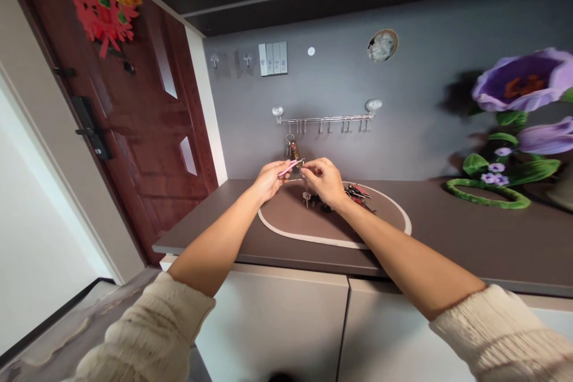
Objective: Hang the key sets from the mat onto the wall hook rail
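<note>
Both hands pinch one key bunch [299, 168]: left hand [268, 180] fingers on pink tag, right hand [326, 182] on ring. Light, rigid, jangly; grip the ring.

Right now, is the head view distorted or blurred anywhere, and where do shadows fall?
Head view: wide-lens bending bows the door and countertop edge; the purple flower throws a soft shadow on the wall; left hand and right hand are fairly sharp, but the small keys are too tiny to resolve.

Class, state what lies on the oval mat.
On the oval mat lies a pile of keys. The right hand covers part of it, so the count stays unclear.
</note>
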Motion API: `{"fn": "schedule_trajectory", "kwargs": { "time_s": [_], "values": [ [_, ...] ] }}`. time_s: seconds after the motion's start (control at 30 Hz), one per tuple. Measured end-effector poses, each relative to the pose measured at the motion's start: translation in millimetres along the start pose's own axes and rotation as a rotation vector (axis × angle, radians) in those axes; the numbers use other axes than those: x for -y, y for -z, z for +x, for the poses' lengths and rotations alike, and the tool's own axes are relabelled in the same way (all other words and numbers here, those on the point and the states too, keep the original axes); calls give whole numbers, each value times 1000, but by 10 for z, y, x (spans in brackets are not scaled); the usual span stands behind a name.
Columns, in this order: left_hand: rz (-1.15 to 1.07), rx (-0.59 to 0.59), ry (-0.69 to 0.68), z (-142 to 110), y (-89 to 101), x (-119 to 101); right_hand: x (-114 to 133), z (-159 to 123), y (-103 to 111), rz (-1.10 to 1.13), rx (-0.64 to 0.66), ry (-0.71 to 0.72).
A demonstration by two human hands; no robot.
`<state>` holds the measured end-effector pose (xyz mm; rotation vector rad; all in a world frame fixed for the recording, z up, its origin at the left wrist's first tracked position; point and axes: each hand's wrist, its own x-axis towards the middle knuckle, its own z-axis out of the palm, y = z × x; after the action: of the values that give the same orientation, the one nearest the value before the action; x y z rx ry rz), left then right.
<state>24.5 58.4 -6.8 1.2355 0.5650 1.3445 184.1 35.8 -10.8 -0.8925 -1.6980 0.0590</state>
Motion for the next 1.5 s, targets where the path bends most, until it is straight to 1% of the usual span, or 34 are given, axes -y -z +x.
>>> {"fn": "schedule_trajectory", "kwargs": {
  "time_s": [0.13, 0.33, 0.4, 0.5, 0.6, 0.7, 0.83, 0.93, 1.03, 1.1, 1.17, 1.23, 1.33, 1.5],
  "values": [
    [-14, -13, 10, -4, -3, -10, -28, 18, 5, 0, -31, 21],
    [1, -75, 44, -9, -1, -26, -38, 37, 37, 6, -29, 40],
    [-2, -101, 87, -15, -8, -29, -35, 47, 52, -1, -35, 50],
    [5, -129, 197, -30, -27, -39, -31, 65, 76, -8, -55, 77],
    [76, -104, 283, -55, -46, -45, -30, 80, 93, -10, -63, 83],
    [189, -67, 297, -77, -55, -32, -34, 89, 97, 2, -63, 64],
    [352, -25, 212, -70, -41, 23, -60, 99, 89, 48, -71, 23],
    [425, -58, 122, -41, -26, 61, -87, 107, 77, 101, -53, -21],
    [424, -69, -15, -29, -34, 67, -93, 109, 67, 132, -17, -56],
    [405, -36, -121, -40, -58, 55, -79, 105, 64, 149, 12, -71],
    [385, 9, -195, -62, -92, 41, -55, 93, 64, 170, 40, -87],
    [360, 49, -211, -87, -125, 30, -31, 78, 61, 189, 67, -102],
    [342, 73, -183, -115, -156, 23, -15, 58, 50, 217, 92, -122],
    [343, 32, -193, -109, -151, 33, -58, 60, 15, 318, 100, -164]
  ]
}}
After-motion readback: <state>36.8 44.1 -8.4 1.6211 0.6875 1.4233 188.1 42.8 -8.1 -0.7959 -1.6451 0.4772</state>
